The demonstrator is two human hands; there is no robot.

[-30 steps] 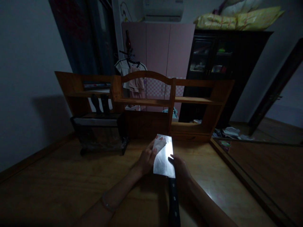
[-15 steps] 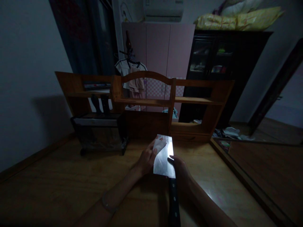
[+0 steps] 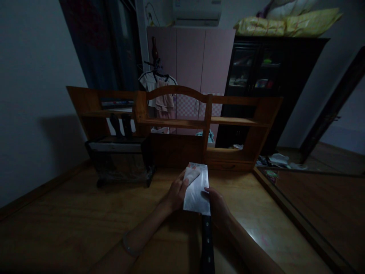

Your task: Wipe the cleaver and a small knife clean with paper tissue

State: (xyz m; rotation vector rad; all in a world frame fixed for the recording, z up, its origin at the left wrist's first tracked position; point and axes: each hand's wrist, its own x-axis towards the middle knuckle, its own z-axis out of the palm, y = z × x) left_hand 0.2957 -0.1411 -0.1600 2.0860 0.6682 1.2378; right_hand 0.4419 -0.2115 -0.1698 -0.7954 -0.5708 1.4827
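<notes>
A cleaver [image 3: 197, 196] with a broad, shiny blade and a black riveted handle is held above the wooden tabletop, its handle toward me. My right hand [image 3: 219, 207] grips the blade along its right edge, thumb on the upper face and the other fingers mostly hidden beneath. A white wipe or tissue [image 3: 192, 174] lies against the far left part of the blade. My left hand [image 3: 178, 192] is closed on it and presses it to the metal. Some of the left fingertips show near the blade's far end.
A knife block [image 3: 119, 161] with two black-handled knives stands at the left of the table [image 3: 85, 220]. Behind it runs a low wooden shelf unit [image 3: 176, 123]. A raised wooden edge [image 3: 288, 205] borders the right side. Farther back are pink and black cabinets.
The cleaver has turned slightly and its handle has shifted a little left. The bright glare on the blade has faded. Both hands stay nearly in place.
</notes>
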